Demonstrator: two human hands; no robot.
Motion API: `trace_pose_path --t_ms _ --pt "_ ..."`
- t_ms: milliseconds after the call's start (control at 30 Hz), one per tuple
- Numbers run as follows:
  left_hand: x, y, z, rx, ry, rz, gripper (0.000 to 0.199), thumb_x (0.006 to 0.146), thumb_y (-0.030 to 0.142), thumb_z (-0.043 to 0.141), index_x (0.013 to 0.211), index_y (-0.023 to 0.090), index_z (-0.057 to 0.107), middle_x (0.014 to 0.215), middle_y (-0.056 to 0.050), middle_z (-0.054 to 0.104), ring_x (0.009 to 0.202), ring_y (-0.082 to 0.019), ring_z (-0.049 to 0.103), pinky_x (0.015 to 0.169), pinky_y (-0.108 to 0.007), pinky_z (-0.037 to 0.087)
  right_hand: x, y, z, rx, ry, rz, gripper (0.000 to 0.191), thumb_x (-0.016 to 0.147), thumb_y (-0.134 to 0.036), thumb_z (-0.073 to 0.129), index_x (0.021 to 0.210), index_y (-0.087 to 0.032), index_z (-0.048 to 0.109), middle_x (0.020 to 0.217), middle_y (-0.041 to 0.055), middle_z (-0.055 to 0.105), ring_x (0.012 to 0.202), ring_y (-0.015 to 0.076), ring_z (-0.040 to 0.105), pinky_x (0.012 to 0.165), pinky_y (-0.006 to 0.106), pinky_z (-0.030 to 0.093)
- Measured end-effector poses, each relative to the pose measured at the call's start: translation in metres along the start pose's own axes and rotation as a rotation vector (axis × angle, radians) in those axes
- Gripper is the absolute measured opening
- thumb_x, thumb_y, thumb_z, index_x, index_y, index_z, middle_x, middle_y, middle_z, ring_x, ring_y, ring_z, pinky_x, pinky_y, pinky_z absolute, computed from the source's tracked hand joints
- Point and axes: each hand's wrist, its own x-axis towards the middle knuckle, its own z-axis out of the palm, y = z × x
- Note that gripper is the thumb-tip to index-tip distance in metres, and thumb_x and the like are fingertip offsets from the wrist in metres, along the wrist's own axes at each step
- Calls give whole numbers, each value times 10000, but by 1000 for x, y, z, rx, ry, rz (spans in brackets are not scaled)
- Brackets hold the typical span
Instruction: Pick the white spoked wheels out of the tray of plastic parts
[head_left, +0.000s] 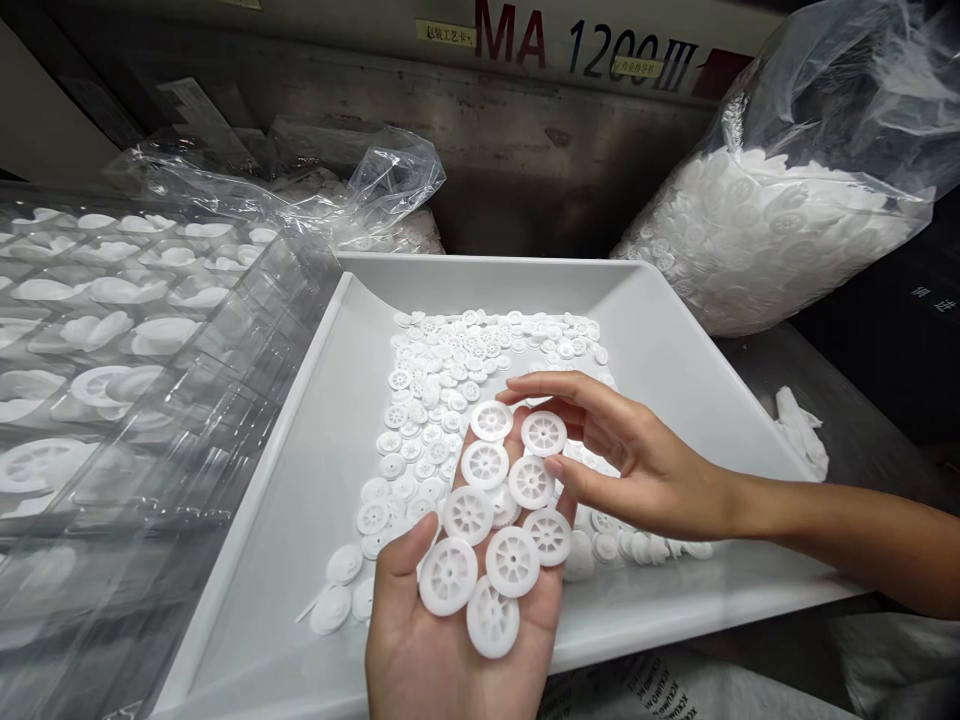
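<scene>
My left hand (pixel 442 640) lies palm up over the front of the tray, holding several white plastic spoked wheels (pixel 511 560) in a loose single layer. My right hand (pixel 637 460) reaches in from the right, with its fingers curved over the upper wheels and its thumb tip against one of them. It grips nothing. Below both hands, many more small white wheels (pixel 442 400) lie spread across a shallow white tray (pixel 480 262), some overlapping. Wheels under my palm and right hand are hidden.
A stack of clear blister trays (pixel 112 400) holding white wheels lies to the left, overlapping the tray's left rim. A clear bag of white parts (pixel 765 230) stands at right, another bag (pixel 390 190) lies behind, and a machine panel (pixel 585 50) rises at the back.
</scene>
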Motion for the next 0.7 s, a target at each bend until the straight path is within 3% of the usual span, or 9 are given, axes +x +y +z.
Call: trace_pose_path --t_ms 400,533,700 --pt "2 0 -1 -55 -50 -75 369 823 184 524 1112 299 723 958 -40 762 1029 -290 679 967 -496 506 0 -6 -2 -103 -4 -35 543 889 -114 601 1390 -217 419 1383 89 500 1276 205 498 1083 379 456" --pt "2 2 -4 -67 -8 -120 402 815 182 515 1161 271 696 1001 -73 753 944 -269 706 882 -451 558 0 -9 -5 -264 -104 -146 435 884 -125 608 1308 -160 519 1370 131 493 1370 211 380 1130 377 384" --pt "2 2 -3 -156 20 -157 464 810 156 473 1209 300 659 1038 -53 742 885 -210 713 838 -369 573 -2 -9 -6 -325 -149 -144 290 916 -189 583 1200 -132 598 1377 169 463 1398 205 333 1076 331 418"
